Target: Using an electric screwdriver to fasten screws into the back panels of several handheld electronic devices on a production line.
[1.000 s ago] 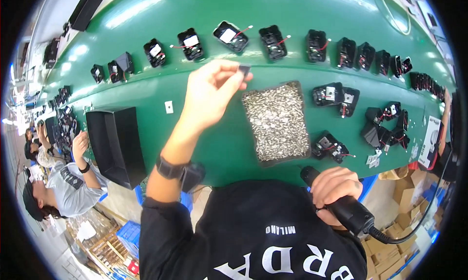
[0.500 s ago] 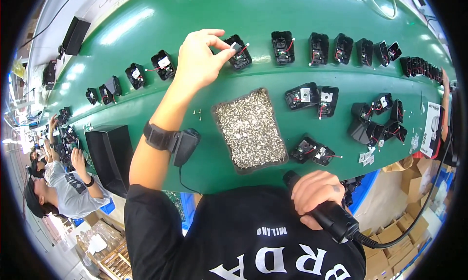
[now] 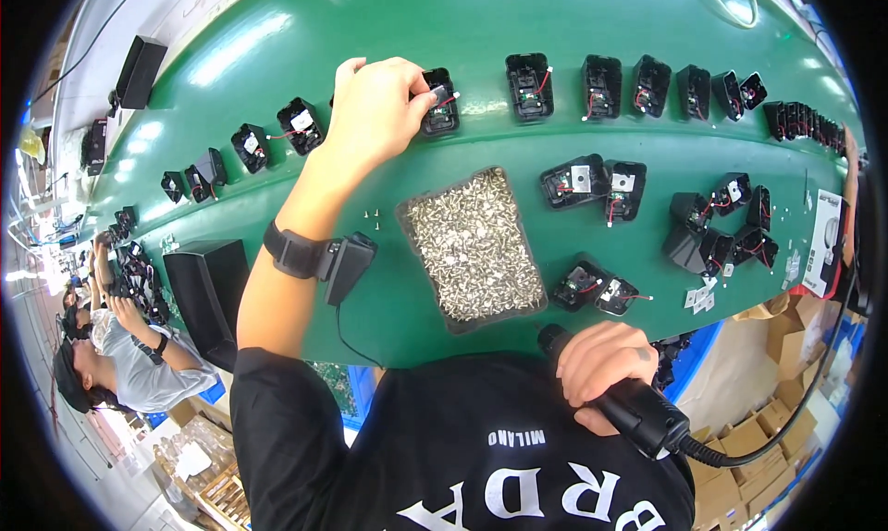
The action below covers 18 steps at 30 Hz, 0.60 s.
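- Head view: a person in a black printed shirt leans over a long green surface [image 3: 277,31], the left hand [image 3: 375,101] stretched to its far side, where the fingers [image 3: 414,85] pinch narrowly on a small black housing [image 3: 441,101] with red and white wires showing inside it.
- That housing stands in a curved row of like black housings [image 3: 601,85] running toward the right rim; more of them [image 3: 268,138] trail away along the left side.
- The left wrist wears a dark band [image 3: 294,250] with a small black box [image 3: 348,265] clipped beside it and a thin cord hanging off the near edge.
- The right hand [image 3: 601,364], at the near edge by the person's chest, has its fingers wrapped fully round the grip of a black powered screwdriver [image 3: 638,411], a coiled cable [image 3: 740,448] leading from its tail.
- Between the two hands lies a shallow dark tray [image 3: 449,320] heaped with silver screws [image 3: 474,244]; a few loose screws [image 3: 373,217] lie just left of it.
- Opened housings [image 3: 592,181] sit right of the tray, with a heap of others [image 3: 726,221] further right.
- Another worker [image 3: 120,364] sits low at the left rim, beside a black bin [image 3: 208,286].
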Each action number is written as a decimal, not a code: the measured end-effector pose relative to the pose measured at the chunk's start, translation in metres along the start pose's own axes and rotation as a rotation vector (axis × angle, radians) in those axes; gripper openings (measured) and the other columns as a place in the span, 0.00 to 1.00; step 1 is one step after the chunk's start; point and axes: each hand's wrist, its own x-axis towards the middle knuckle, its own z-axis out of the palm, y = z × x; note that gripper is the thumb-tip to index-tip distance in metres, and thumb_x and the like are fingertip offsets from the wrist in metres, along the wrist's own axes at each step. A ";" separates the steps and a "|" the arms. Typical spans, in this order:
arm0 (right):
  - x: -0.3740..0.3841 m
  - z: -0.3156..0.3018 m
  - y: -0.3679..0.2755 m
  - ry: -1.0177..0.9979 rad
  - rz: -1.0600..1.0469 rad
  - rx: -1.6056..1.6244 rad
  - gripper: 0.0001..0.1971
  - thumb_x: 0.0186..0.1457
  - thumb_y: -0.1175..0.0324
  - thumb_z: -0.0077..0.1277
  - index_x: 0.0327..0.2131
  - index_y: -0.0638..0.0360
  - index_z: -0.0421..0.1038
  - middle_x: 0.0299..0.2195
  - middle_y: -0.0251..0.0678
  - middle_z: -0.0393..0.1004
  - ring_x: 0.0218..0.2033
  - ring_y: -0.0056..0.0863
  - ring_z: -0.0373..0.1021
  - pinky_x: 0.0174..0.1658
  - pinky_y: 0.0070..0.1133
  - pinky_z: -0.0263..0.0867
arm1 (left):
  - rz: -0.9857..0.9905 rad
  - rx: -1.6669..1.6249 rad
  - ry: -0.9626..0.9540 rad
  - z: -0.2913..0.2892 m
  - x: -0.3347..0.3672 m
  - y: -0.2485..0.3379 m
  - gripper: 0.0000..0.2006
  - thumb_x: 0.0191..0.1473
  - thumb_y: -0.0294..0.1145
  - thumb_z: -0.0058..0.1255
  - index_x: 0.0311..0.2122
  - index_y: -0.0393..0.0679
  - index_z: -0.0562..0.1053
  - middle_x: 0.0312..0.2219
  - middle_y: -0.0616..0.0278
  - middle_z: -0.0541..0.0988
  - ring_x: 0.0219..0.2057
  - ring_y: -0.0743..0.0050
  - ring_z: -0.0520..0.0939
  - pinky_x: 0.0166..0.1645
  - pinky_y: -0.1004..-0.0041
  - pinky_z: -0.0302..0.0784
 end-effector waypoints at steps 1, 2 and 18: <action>0.001 0.001 0.000 -0.001 0.003 -0.001 0.16 0.33 0.79 0.62 0.31 0.59 0.71 0.21 0.32 0.76 0.20 0.28 0.75 0.29 0.23 0.72 | -0.002 -0.003 0.000 -0.001 0.002 -0.001 0.08 0.48 0.35 0.60 0.26 0.43 0.78 0.30 0.60 0.80 0.35 0.62 0.80 0.58 0.53 0.60; 0.002 0.001 0.000 -0.008 0.007 -0.007 0.16 0.33 0.79 0.62 0.31 0.59 0.71 0.21 0.32 0.76 0.21 0.28 0.75 0.29 0.23 0.72 | -0.010 0.019 -0.015 -0.004 0.004 0.000 0.08 0.48 0.36 0.61 0.27 0.42 0.77 0.29 0.59 0.81 0.32 0.62 0.80 0.55 0.56 0.64; 0.008 0.005 -0.002 -0.046 0.041 -0.083 0.18 0.34 0.78 0.62 0.33 0.58 0.69 0.22 0.32 0.76 0.22 0.28 0.75 0.30 0.24 0.72 | 0.044 -0.164 0.090 0.007 -0.016 -0.015 0.19 0.46 0.34 0.57 0.46 0.49 0.74 0.41 0.61 0.79 0.47 0.61 0.77 0.66 0.44 0.49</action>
